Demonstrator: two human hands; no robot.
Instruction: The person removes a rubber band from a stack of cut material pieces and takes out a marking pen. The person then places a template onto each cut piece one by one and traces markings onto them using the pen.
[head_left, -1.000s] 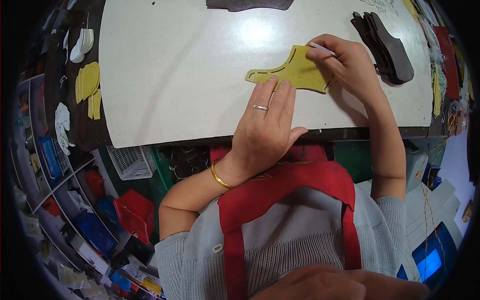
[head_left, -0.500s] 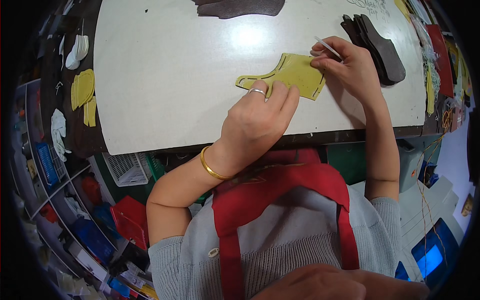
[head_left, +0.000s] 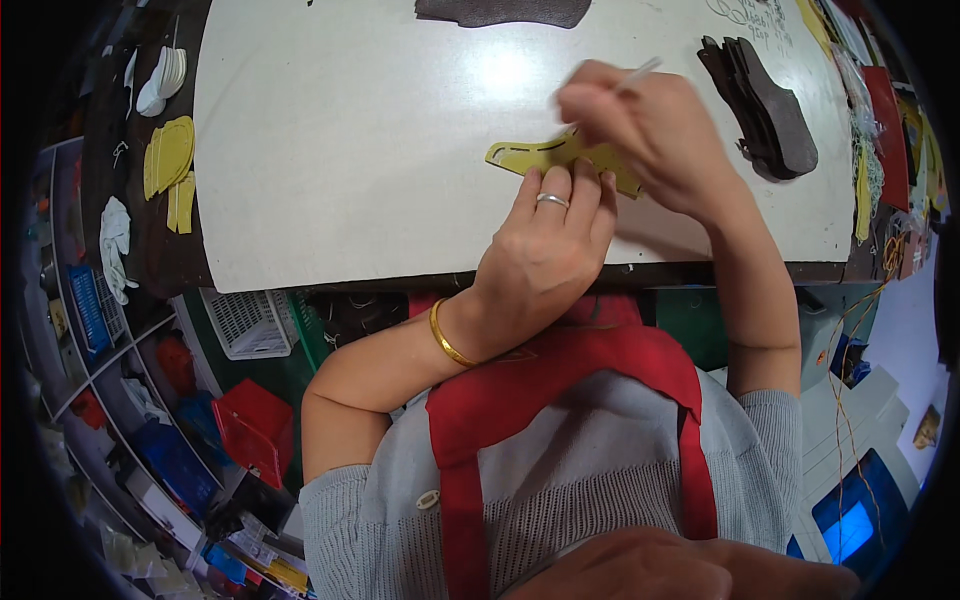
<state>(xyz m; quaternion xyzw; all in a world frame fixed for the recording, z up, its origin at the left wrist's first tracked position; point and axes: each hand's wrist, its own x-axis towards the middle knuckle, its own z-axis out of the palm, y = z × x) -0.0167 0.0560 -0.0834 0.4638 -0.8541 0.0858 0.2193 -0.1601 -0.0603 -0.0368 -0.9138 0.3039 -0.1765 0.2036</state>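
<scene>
A yellow pattern piece with dark dashes or slots along its edge lies on the white tabletop. My left hand presses it down from the near side, fingers stretched out flat. Above its right part is my right hand, closed around a thin white pen held in a writing grip. The pen's lower end is hidden by the fingers, so I cannot tell whether it touches the piece. To the right rests a stack of dark brown leather pieces.
More dark leather lies at the table's far edge. Yellow pieces, white pieces and a white glove are at the left. A white basket stands below the table; cords hang at the right.
My right hand has moved left from the pattern's right edge to over its middle, turning the pen. My left hand, still on the pattern, shows slightly farther right in the view.
</scene>
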